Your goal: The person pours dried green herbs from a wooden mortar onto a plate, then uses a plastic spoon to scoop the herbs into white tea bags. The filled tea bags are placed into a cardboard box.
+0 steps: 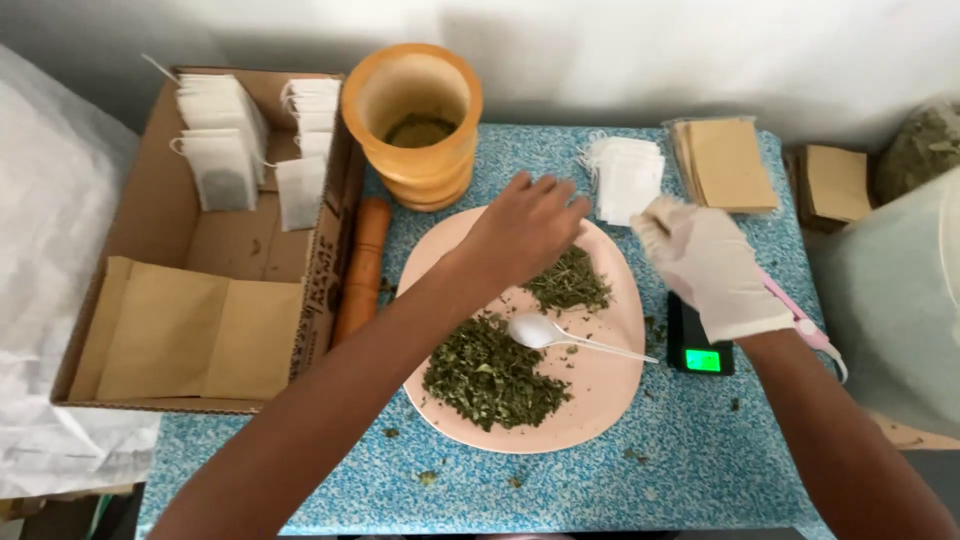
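Blue speckled table holds a cardboard box of filled bags at nine o'clock and a pink plate of dried leaves in the middle, close for easy reach. Left hand pinches its fingers together over the leaves at twelve o'clock on the plate. Gloved right hand, at three o'clock, grips a small white bag above the scale; a white spoon rests nearby.

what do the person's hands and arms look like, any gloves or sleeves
The left hand is bare, with no glove, ring or watch showing. The right hand wears a thin white disposable glove that ends at the wrist. Both forearms are bare, with no sleeves in view.
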